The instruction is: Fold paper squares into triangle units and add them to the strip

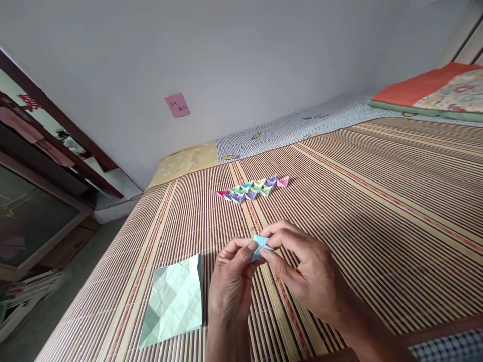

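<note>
Between my two hands is a small folded piece of light blue paper (259, 247), held just above the striped mat. My left hand (234, 271) pinches its left side between thumb and fingers. On its right side, the thumb and fingers of my right hand (302, 261) press together on the paper. Left of my left hand lies a creased pale green paper sheet (174, 301), flat, with one edge raised. Farther off sits a group of small folded paper pieces (249, 190) in purple, green, yellow, teal and pink, arranged in rows.
The bamboo mat (362, 201) covers the bed under my hands. A pink note (177, 105) is stuck to the white wall behind. Folded orange and floral bedding (426, 88) lies at the back right. To the left, beyond the bed's edge, stands a mirrored cabinet (41, 201).
</note>
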Tool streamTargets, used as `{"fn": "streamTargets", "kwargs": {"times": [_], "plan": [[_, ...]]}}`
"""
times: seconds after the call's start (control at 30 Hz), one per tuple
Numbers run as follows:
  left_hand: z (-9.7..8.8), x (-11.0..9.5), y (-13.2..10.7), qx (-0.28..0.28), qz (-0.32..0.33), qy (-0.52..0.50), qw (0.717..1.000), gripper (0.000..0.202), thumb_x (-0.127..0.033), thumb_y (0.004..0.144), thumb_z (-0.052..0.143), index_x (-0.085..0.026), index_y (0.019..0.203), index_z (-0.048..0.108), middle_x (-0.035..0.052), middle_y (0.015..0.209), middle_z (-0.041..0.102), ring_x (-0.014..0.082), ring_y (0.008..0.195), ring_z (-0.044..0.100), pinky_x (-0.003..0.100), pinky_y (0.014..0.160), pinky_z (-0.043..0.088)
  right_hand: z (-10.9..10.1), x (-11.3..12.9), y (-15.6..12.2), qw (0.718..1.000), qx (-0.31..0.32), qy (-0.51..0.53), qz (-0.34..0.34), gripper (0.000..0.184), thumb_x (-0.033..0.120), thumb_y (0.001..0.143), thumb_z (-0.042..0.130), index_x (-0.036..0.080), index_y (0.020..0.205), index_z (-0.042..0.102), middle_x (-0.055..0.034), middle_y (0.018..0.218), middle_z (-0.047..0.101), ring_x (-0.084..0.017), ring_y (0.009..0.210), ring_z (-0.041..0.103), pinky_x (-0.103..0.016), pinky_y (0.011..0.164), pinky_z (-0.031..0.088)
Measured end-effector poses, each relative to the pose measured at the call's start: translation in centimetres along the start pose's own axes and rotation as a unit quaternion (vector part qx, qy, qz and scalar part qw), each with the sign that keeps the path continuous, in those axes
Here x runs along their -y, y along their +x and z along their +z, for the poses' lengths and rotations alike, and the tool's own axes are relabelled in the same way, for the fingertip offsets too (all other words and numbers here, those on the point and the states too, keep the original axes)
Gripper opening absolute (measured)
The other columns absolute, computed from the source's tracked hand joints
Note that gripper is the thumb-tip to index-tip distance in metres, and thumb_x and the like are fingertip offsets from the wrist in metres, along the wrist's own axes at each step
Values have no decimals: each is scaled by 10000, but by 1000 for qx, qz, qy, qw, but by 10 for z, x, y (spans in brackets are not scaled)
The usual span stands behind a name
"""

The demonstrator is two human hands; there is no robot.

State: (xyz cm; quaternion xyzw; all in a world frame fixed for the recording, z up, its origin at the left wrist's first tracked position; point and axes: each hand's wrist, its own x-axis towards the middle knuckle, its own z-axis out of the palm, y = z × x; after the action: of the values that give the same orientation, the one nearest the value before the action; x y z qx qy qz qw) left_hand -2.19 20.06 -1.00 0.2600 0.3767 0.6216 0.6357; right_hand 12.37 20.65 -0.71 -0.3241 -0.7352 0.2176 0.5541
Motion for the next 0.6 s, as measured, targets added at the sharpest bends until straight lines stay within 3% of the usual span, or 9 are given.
{"fn": "streamTargets", "kwargs": {"times": [0.2, 0.4, 0.6], "plan": [[-5, -5, -1, 33, -22, 15, 999, 243, -274, 625, 955, -134, 657, 759, 4, 670, 677, 99, 661, 600, 214, 680, 518, -1, 1, 0, 1000, 3, -2, 19, 147, 121, 952, 583, 197, 828, 604, -17, 854, 660, -175, 829, 646, -312, 734, 500], [-10, -11, -1, 82, 12, 125, 989, 159, -266, 701, 900, -144, 691, 799, 25, 690, 687, 120, 701, 588, 226, 719, 483, -8, 0, 1, 997, 61, 3, 57, 154, 143, 954, 576, 198, 812, 596, -6, 808, 634, -171, 762, 617, -317, 692, 470], [-10, -13, -4, 109, 34, 157, 981, 131, -262, 735, 877, -163, 694, 803, 14, 688, 645, 116, 698, 562, 228, 700, 459, -13, 2, 1, 991, 80, 39, 96, 155, 153, 935, 593, 202, 788, 584, 6, 778, 621, -161, 729, 605, -296, 652, 459]]}}
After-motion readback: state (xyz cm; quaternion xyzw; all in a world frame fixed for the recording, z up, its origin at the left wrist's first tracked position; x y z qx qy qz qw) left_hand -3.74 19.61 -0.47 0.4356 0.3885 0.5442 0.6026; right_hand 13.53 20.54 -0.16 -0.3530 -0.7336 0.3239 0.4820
